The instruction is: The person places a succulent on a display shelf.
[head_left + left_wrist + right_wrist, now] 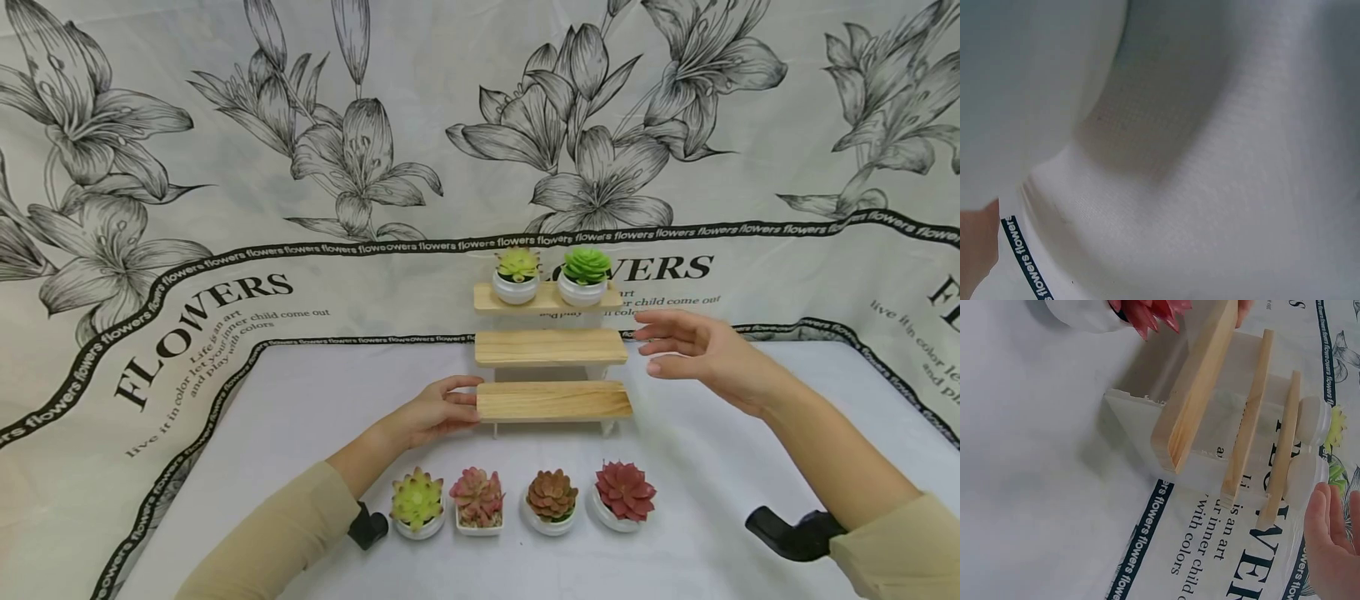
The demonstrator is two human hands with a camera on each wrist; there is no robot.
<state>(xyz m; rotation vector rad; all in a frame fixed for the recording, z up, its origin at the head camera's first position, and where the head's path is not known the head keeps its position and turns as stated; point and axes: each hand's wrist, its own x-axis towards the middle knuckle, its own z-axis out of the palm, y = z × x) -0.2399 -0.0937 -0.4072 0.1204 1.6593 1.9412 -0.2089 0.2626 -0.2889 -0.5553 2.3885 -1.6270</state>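
A three-tier display stand [553, 400] has pale wooden shelves on clear supports. My left hand [431, 412] holds the left end of its lowest shelf; a fingertip [1244, 311] shows behind that board in the right wrist view. My right hand [701, 354] is in the air right of the stand, fingers loosely extended, apart from it and empty. On the top shelf stand a yellow-green potted succulent [517, 275] and a bright green one [585, 275], both in white pots. The left wrist view shows mostly a blurred pale surface and a bit of hand [977, 250].
In front of the stand, a row of potted succulents runs across the white tabletop [315, 392]: yellow-green [417, 502], pink [478, 500], brown [552, 500] and red [624, 496]. Behind hangs a flower-printed cloth [420, 275]. Black wrist devices [795, 535] sit by both sleeves.
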